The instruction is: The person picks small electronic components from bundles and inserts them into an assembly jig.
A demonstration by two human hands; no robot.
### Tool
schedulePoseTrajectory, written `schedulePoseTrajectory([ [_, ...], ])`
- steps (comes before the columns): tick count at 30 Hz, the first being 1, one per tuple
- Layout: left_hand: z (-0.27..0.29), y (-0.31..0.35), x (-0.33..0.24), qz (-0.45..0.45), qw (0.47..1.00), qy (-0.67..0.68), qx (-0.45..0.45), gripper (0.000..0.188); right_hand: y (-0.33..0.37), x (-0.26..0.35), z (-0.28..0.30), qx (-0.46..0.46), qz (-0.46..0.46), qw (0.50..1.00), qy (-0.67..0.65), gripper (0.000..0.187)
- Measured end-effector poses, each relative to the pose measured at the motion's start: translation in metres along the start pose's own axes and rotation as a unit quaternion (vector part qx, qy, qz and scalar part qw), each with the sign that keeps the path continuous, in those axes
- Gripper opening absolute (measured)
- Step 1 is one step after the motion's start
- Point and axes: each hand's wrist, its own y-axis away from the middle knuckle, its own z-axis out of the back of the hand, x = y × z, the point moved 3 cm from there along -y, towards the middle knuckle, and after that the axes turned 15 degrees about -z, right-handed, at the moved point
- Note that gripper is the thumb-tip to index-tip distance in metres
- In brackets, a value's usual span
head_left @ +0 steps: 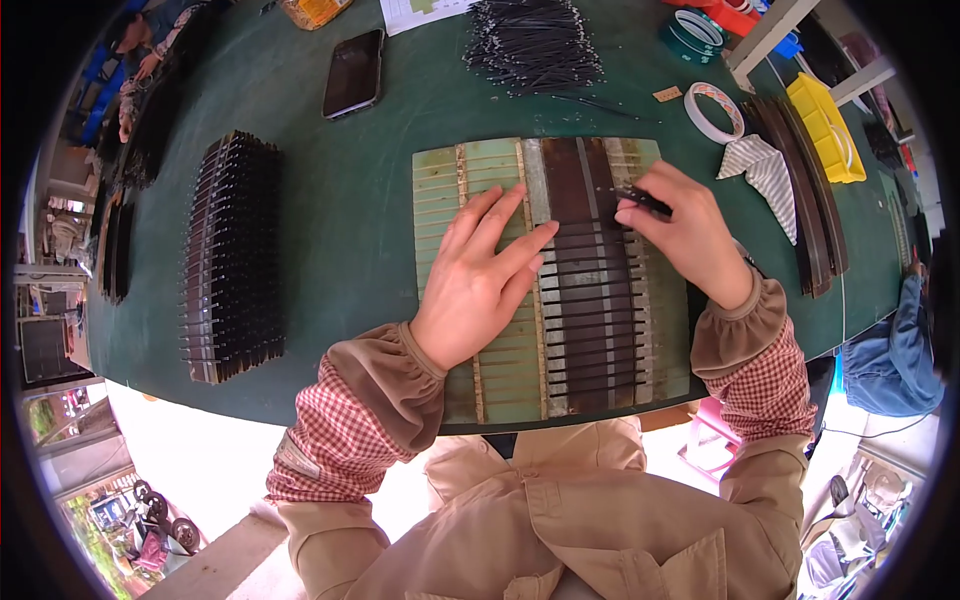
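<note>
A pale green slotted jig board lies on the dark green table in front of me, with several dark brown strips laid across its right half. My left hand rests flat on the board, fingers spread, fingertips touching the left ends of the strips. My right hand sits at the board's upper right and pinches a small black part between thumb and fingers, just above the strips.
A stack of dark strips stands at the left. A black phone and a heap of thin black pieces lie at the back. Tape rolls, a striped cloth, long dark strips and a yellow bin are at right.
</note>
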Motion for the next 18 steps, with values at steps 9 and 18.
schedulePoseTrajectory([
  [9,-0.001,-0.002,0.0,-0.003,0.998,-0.048,0.028,0.037,-0.002,-0.003,-0.011,-0.003,-0.001,0.998,0.055,0.021],
  [18,0.006,-0.01,0.011,0.093,0.984,0.133,-0.065,0.029,-0.016,-0.014,0.018,0.08,-0.112,0.976,-0.168,0.015],
])
